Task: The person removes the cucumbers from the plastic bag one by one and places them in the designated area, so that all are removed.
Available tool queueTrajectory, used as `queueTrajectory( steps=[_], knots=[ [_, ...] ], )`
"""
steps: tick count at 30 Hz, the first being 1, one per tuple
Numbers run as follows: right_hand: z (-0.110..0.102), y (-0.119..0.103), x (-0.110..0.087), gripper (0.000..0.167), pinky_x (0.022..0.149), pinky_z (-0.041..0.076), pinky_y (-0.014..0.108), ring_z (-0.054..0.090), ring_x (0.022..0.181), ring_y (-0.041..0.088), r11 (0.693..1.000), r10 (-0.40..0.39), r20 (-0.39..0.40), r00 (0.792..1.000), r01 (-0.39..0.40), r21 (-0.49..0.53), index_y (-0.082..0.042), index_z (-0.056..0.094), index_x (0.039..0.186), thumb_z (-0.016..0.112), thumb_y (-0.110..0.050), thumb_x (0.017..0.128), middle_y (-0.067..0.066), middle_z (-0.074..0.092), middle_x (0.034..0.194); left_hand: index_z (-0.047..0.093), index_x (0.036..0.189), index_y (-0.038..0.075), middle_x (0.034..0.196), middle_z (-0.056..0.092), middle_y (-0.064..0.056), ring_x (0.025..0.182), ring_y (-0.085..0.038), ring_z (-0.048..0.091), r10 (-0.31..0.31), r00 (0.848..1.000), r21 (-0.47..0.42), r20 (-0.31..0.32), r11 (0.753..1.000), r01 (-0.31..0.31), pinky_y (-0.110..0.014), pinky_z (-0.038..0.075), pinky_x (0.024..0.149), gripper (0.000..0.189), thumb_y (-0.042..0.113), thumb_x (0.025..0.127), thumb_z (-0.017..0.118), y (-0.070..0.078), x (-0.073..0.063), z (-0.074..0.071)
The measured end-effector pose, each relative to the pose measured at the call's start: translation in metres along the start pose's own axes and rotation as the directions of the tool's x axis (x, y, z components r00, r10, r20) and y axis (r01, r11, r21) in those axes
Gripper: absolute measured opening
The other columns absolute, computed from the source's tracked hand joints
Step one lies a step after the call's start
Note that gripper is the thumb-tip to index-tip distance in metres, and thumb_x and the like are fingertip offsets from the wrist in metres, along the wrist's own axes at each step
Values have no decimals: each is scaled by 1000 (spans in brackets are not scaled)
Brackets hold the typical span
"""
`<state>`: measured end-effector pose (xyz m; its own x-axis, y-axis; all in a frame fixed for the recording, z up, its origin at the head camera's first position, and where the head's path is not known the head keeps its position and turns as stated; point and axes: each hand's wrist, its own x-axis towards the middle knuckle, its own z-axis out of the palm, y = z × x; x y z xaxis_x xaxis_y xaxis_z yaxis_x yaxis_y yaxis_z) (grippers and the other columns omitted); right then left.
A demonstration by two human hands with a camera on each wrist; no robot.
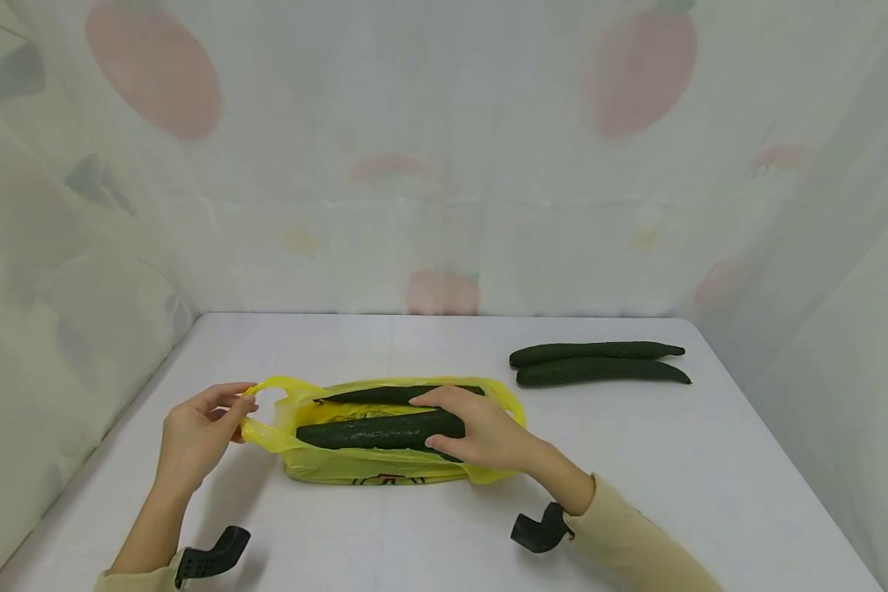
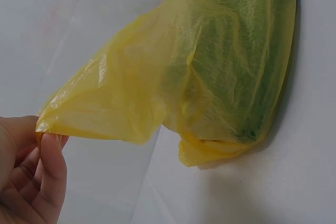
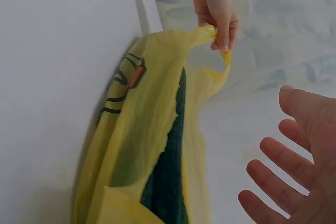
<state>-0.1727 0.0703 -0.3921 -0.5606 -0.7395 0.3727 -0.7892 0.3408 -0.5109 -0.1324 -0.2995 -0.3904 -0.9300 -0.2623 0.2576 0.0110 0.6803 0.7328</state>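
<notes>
Bag held by its handle while the right hand hovers over the cucumbers

The left hand (image 1: 200, 432) pinches the looped handle (image 1: 266, 437) of the yellow bag (image 1: 311, 470), drawing it out to the side, so the bag's mouth gapes upward. Two cucumbers show in the bag on the white table (image 1: 385, 543): a thick near one (image 1: 373, 432) and a far one (image 1: 381, 395). The right hand (image 1: 484, 427) is above their right end, fingers spread; the right-wrist view shows no grip on anything. Another pair of cucumbers (image 1: 603, 372) lies side by side beyond the bag, to the right.

The step in hand looks like handling cucumbers at the bag's mouth; whether they are going in or coming out cannot be told. Either way, the next move probably calls for a steady left pinch and a right hand that clears the thin rim without dragging it.
</notes>
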Motion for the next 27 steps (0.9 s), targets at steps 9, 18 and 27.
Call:
queueTrajectory(
  steps=[9, 18, 27],
  knots=[
    [21, 12, 7, 48, 93, 48, 31, 52, 117, 17, 995, 93, 49, 994, -95, 37, -19, 45, 134, 59, -33, 90, -2, 51, 130, 64, 111, 6, 85, 68, -10, 58, -6, 63, 15, 1000, -3, -4, 1000, -15, -21, 54, 51, 26, 21, 91, 58, -2, 0, 1],
    [37, 25, 10, 46, 90, 49, 29, 54, 110, 17, 989, 144, 60, 988, -146, 34, -12, 50, 130, 62, -28, 89, 2, 55, 124, 64, 111, 6, 86, 69, -11, 59, -6, 63, 9, 1000, 0, -5, 1000, -9, -21, 54, 50, 25, 21, 91, 58, -2, 0, 1],
    [47, 32, 14, 39, 81, 48, 21, 54, 96, 10, 983, 178, 43, 983, -175, -51, -13, 57, 121, 65, -28, 86, -2, 58, 108, 65, 111, 7, 85, 69, -9, 58, -6, 62, 13, 1000, 1, -7, 1000, -13, -20, 54, 50, 25, 21, 91, 59, -2, 0, 1]
  ],
)
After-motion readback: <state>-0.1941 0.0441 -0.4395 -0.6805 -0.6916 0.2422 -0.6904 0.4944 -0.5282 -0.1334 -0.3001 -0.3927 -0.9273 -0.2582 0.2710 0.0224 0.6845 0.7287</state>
